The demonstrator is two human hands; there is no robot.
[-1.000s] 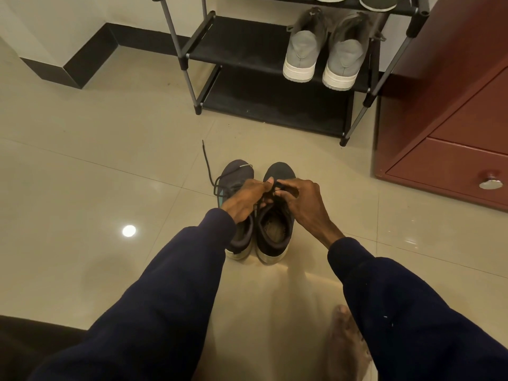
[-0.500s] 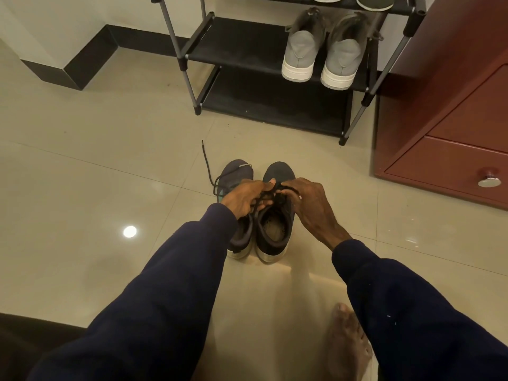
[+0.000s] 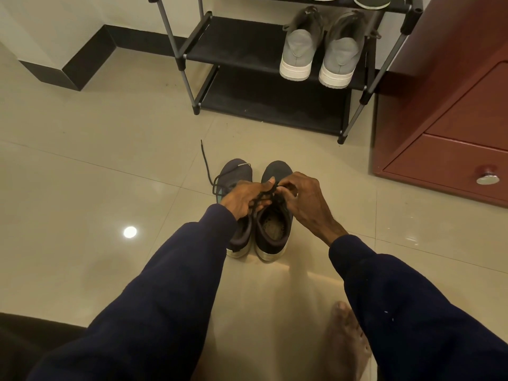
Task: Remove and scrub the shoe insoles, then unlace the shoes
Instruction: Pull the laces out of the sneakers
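Both hands pinch one black lace [image 3: 261,201] over the tongue of a shoe [image 3: 272,235]. The left hand [image 3: 243,200] has strands curled under its fingers, thumb laid straight on top, and the right hand [image 3: 305,199] nips the cord with bent fingertips just beside that thumb. The head view, the only one, shows the shoe standing on the floor [image 3: 110,160] between the arms, heel toward the person, its side against the other shoe [image 3: 237,170], whose loose end [image 3: 204,158] trails over the tile. The lace looks thin, limp and light, likely held only by friction at the eyelets, so it is best taken close to a crossing and drawn out one row at a time. The shoe seems light, with a soft dark knit upper and a stiffer pale sole, and on such glossy tile it may slide or lift unless one hand steadies it. Inside shows a pale speckled bed; whether that is an insole cannot be told.
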